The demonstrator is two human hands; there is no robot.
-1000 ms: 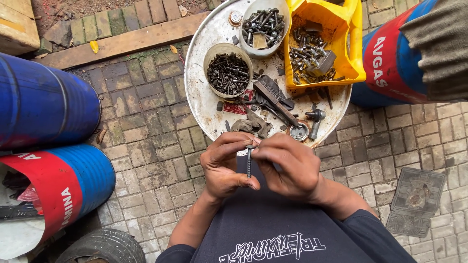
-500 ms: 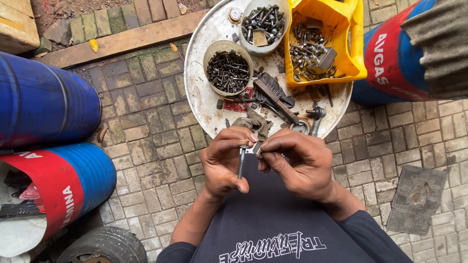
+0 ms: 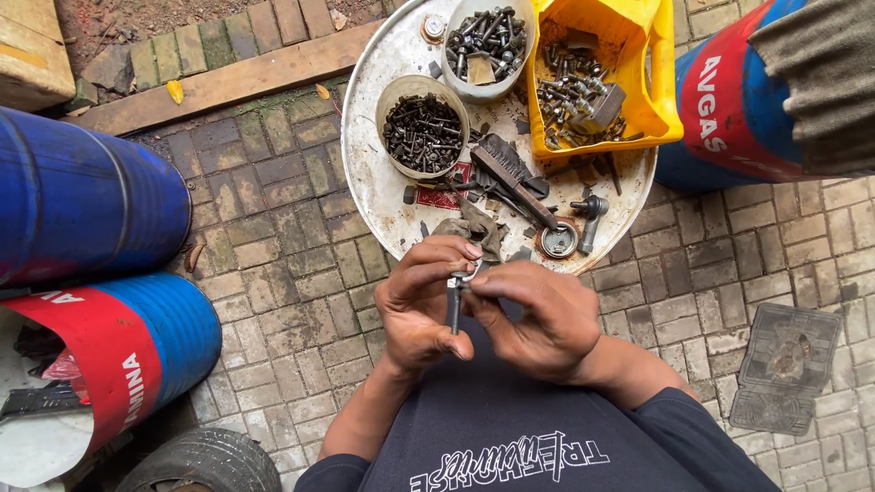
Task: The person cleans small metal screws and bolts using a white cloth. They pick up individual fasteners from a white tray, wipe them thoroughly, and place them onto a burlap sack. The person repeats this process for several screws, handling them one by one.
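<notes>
Two blue drums (image 3: 82, 200) with red bands lie at the left over the brick-paved floor (image 3: 273, 255), and another blue and red drum (image 3: 729, 100) stands at the far right. Between them sits a round white table (image 3: 383, 182), its top crowded with hardware. On its far right part rests a yellow bin (image 3: 656, 100) holding loose metal fittings. Left of the bin, a white tub (image 3: 492, 89) holds bolts, and nearer and further left a cream bowl (image 3: 394, 91) is filled with dark screws. A wire brush (image 3: 510, 173) lies across the middle of the table, with a small round tin (image 3: 558, 240) and a grey fitting (image 3: 591, 211) by the near right rim. A flat dark mat (image 3: 788, 364) lies on the floor at the near right, and a tyre (image 3: 200, 460) shows at the near left corner.

Just near of the table's rim, both hands meet over the person's dark lap. The left hand (image 3: 419, 305) is curled, its thumb and fingers closed round a small dark metal part (image 3: 454, 305) that stands roughly upright, its lower end sticking out between the two hands. The right hand (image 3: 538, 319) is also curled, its fingertips pinching the part's upper end, where a pale metal ring-like piece (image 3: 470, 271) shows. The part sits between the two hands, touching both, off the table.
</notes>
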